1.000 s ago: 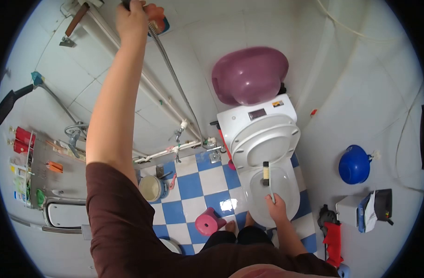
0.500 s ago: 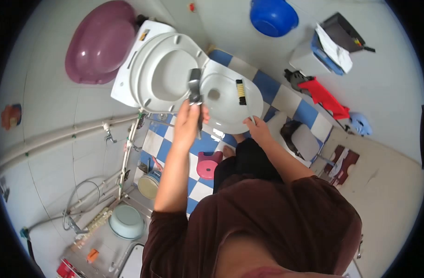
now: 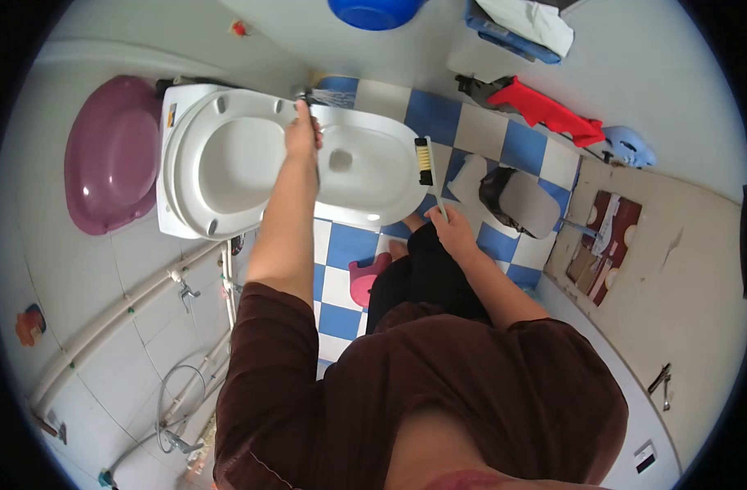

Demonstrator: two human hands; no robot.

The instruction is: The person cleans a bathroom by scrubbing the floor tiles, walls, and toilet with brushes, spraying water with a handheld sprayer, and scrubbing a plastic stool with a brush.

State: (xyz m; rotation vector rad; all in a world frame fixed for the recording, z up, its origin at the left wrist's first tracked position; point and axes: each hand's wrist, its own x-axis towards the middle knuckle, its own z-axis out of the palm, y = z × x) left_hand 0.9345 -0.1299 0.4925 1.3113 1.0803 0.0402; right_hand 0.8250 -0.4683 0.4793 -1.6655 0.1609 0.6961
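Observation:
My left hand is wrapped round a dark spray head, held above the far side of the toilet. Streaks of water come from it toward the tiled floor beyond the bowl. The white toilet stands with its lid and seat raised to the left. In my right hand is a scrub brush with a pale handle and black and yellow bristles. Its head is over the bowl's front rim; whether it touches cannot be told.
A purple basin leans on the wall at left, and a blue basin is at the top. A pink stool stands by my feet. Right of the bowl is a white and grey object with a dark band. Pipes run along the left wall.
My left hand has carried the spray head to the toilet's far side, and water now shows coming out. The view has shifted; my right hand still holds the brush near the bowl's front.

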